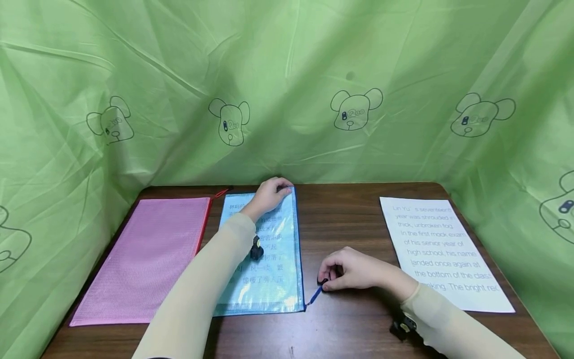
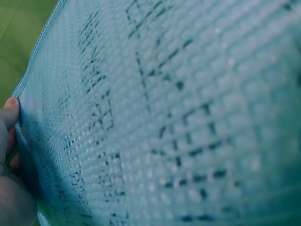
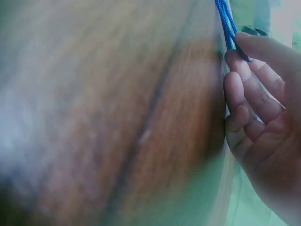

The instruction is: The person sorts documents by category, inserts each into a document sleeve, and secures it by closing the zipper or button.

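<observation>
A blue mesh zipper file bag (image 1: 269,269) lies on the table with a printed sheet of Chinese characters showing through it. At its far right corner my left hand (image 1: 270,195) pinches the edge; in the left wrist view the thumb and fingers (image 2: 10,117) hold the bag's rim. My right hand (image 1: 352,269) is just right of the bag's near right corner. Its thumb and index finger pinch the dark end of the blue zipper-pull cord (image 1: 316,295), which stretches from that corner. The right wrist view shows the cord (image 3: 226,23) and the other fingers loosely bent.
A pink mesh file bag (image 1: 148,254) with a red zipper edge and red cord (image 1: 221,192) lies to the left. On the right is a white sheet (image 1: 441,249) printed with English text, partly under the right forearm. Green cloth (image 1: 287,75) surrounds the brown wooden table (image 1: 341,219).
</observation>
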The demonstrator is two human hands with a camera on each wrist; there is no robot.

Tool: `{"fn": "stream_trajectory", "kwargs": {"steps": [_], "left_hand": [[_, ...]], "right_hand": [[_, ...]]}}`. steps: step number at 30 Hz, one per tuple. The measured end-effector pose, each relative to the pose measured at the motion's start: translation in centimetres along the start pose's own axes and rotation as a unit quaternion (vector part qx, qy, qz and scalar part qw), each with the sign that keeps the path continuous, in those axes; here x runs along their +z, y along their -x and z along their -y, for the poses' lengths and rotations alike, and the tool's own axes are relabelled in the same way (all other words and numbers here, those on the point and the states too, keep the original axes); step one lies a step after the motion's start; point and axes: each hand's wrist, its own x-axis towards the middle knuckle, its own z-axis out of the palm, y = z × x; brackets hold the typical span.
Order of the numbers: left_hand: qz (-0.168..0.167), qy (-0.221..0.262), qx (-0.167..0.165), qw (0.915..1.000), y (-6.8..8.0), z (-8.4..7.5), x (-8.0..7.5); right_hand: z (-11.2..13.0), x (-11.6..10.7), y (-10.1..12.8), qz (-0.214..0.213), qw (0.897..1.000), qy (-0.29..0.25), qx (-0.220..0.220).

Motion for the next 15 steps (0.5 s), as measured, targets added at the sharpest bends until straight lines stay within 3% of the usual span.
{"fn": "stream_trajectory", "kwargs": {"steps": [8,15], "left_hand": [[0.010,0.015,-0.001,0.9998,0.4,0.9,-0.3],[0.017,0.038,0.011,0.9991,1.2,0.7,-1.1]], "right_hand": [[0.0,-0.6,0.4,0.002,1.000,-0.002,-0.001],[-0.1,-1.2,1.2,-0.002,1.000,0.006,0.014]]}}
